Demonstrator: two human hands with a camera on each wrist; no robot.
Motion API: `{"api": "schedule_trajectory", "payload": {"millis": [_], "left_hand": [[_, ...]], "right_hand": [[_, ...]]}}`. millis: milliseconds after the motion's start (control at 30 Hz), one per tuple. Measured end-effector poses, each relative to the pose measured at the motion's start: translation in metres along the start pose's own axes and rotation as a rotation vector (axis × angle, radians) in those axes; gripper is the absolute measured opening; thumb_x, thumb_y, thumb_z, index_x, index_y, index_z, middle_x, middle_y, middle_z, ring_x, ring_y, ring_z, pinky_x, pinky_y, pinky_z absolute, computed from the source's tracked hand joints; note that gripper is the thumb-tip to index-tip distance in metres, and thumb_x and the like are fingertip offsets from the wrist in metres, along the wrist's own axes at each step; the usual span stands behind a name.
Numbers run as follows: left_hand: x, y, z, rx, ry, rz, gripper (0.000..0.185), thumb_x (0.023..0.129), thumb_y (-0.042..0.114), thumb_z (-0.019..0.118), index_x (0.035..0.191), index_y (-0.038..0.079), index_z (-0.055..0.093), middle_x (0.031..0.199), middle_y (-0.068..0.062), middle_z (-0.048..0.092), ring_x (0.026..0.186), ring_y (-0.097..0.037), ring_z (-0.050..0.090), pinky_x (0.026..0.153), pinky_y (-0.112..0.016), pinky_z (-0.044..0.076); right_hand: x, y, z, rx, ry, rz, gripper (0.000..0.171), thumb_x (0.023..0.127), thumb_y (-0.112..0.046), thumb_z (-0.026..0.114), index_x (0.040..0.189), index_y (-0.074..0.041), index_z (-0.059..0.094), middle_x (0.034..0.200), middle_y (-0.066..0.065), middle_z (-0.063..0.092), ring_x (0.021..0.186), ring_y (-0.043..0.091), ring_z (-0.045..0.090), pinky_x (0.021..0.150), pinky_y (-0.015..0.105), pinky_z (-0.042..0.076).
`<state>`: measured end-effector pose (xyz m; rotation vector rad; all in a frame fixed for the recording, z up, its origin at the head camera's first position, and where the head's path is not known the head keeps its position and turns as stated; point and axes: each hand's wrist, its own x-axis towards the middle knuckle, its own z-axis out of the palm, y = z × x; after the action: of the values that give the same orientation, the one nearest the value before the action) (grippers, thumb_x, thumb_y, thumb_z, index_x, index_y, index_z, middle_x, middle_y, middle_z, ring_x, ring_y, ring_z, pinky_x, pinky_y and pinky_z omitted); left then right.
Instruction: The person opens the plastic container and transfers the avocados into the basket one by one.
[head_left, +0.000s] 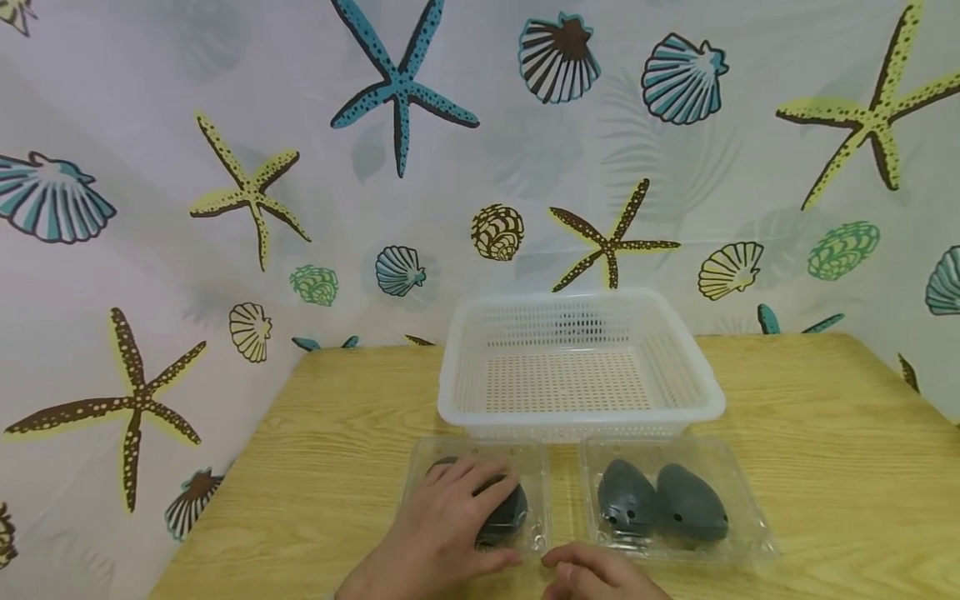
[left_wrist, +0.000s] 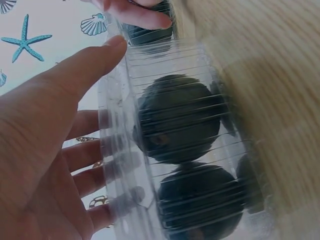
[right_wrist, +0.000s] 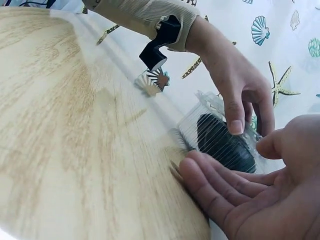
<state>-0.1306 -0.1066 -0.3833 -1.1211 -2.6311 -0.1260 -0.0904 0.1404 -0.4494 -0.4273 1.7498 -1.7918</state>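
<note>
My left hand (head_left: 446,518) lies over the left clear plastic clamshell box (head_left: 537,467), its fingers spread across the lid and its thumb out to the right. Inside that box are two dark green avocado-shaped fruits (left_wrist: 181,119), partly covered by the hand in the head view. In the left wrist view the fingers reach over the lid, while the thumb stays apart from them. My right hand (head_left: 600,575) is low in front of the gap between the boxes, fingers loosely bent and holding nothing. A second clear box (head_left: 750,508) with two similar fruits (head_left: 692,502) lies to the right.
A white perforated plastic basket (head_left: 701,383) stands behind the two boxes. All of these are on a wood-grain table (head_left: 337,417). A pale cloth printed with starfish and shells (head_left: 450,208) hangs along the back and sides.
</note>
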Motion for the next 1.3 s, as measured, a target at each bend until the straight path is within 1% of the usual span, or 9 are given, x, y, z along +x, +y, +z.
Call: {"api": "schedule_trajectory", "payload": {"millis": [133, 267, 367, 567, 767, 1000, 1100, 1233, 1300], "left_hand": [[0.001, 0.000, -0.004, 0.009, -0.027, 0.023, 0.069, 0.082, 0.065, 0.068, 0.135, 0.021, 0.062, 0.137, 0.002, 0.061, 0.124, -0.016, 0.057, 0.097, -0.041, 0.053], [0.003, 0.001, -0.007, 0.021, -0.030, 0.068, 0.064, 0.084, 0.061, 0.068, 0.133, 0.020, 0.064, 0.135, 0.000, 0.064, 0.120, -0.016, 0.061, 0.096, -0.036, 0.055], [0.005, 0.001, -0.009, 0.049, -0.012, 0.115, 0.062, 0.083, 0.059, 0.070, 0.130, 0.018, 0.066, 0.132, -0.002, 0.066, 0.117, -0.016, 0.064, 0.094, -0.031, 0.056], [0.007, 0.004, -0.011, 0.124, -0.003, 0.213, 0.049, 0.087, 0.048, 0.072, 0.123, 0.015, 0.070, 0.125, 0.000, 0.070, 0.113, -0.018, 0.067, 0.091, -0.026, 0.056], [0.005, 0.005, -0.006, 0.200, 0.160, 0.321, 0.036, 0.081, 0.034, 0.079, 0.112, 0.016, 0.075, 0.112, 0.002, 0.075, 0.101, -0.017, 0.072, 0.080, -0.024, 0.060], [0.004, 0.008, 0.005, 0.267, 0.360, 0.347, 0.028, 0.076, 0.031, 0.080, 0.100, 0.017, 0.076, 0.100, 0.005, 0.077, 0.092, -0.013, 0.074, 0.074, -0.022, 0.060], [0.004, 0.009, 0.006, 0.265, 0.381, 0.368, 0.024, 0.079, 0.028, 0.078, 0.099, 0.016, 0.076, 0.099, 0.005, 0.077, 0.091, -0.012, 0.074, 0.075, -0.020, 0.060], [0.001, 0.009, 0.008, 0.303, 0.380, 0.411, 0.016, 0.093, 0.023, 0.066, 0.102, 0.015, 0.076, 0.100, 0.004, 0.077, 0.093, -0.010, 0.074, 0.075, -0.019, 0.059], [0.000, 0.009, 0.009, 0.341, 0.387, 0.431, 0.020, 0.099, 0.021, 0.057, 0.104, 0.015, 0.076, 0.101, 0.004, 0.077, 0.094, -0.009, 0.073, 0.074, -0.019, 0.059]], "right_hand": [[0.004, 0.001, 0.006, 0.129, -0.014, -0.034, 0.052, 0.106, -0.030, 0.043, 0.130, 0.017, 0.042, 0.103, 0.009, 0.072, 0.088, 0.014, 0.070, 0.077, 0.027, 0.058], [0.008, 0.000, 0.009, 0.228, -0.092, -0.089, 0.042, 0.107, -0.030, 0.040, 0.122, 0.009, 0.049, 0.101, 0.004, 0.071, 0.088, 0.010, 0.070, 0.078, 0.024, 0.057], [0.010, -0.003, 0.009, 0.267, -0.131, -0.092, 0.031, 0.108, -0.030, 0.039, 0.119, -0.005, 0.053, 0.100, 0.001, 0.070, 0.085, 0.009, 0.068, 0.077, 0.022, 0.057], [0.012, -0.005, 0.009, 0.306, -0.167, -0.082, 0.025, 0.108, -0.026, 0.037, 0.117, -0.009, 0.053, 0.100, 0.001, 0.069, 0.084, 0.009, 0.066, 0.076, 0.021, 0.055], [0.014, -0.004, 0.010, 0.310, -0.172, -0.079, 0.022, 0.107, -0.022, 0.036, 0.115, -0.010, 0.053, 0.099, 0.000, 0.068, 0.083, 0.008, 0.065, 0.077, 0.021, 0.054], [0.017, -0.001, 0.009, 0.300, -0.192, -0.139, 0.023, 0.109, -0.019, 0.032, 0.114, -0.010, 0.053, 0.098, -0.001, 0.068, 0.081, 0.007, 0.065, 0.073, 0.018, 0.053], [0.017, 0.000, 0.009, 0.289, -0.179, -0.139, 0.023, 0.109, -0.019, 0.032, 0.113, -0.010, 0.053, 0.097, -0.002, 0.068, 0.081, 0.006, 0.064, 0.073, 0.017, 0.053], [0.018, 0.000, 0.012, 0.260, -0.115, -0.127, 0.023, 0.108, -0.017, 0.033, 0.108, -0.010, 0.055, 0.092, -0.004, 0.066, 0.079, 0.005, 0.063, 0.072, 0.017, 0.052], [0.019, -0.001, 0.015, 0.243, -0.067, -0.106, 0.023, 0.108, -0.015, 0.033, 0.105, -0.009, 0.055, 0.089, -0.004, 0.065, 0.077, 0.005, 0.062, 0.071, 0.017, 0.052]]}}
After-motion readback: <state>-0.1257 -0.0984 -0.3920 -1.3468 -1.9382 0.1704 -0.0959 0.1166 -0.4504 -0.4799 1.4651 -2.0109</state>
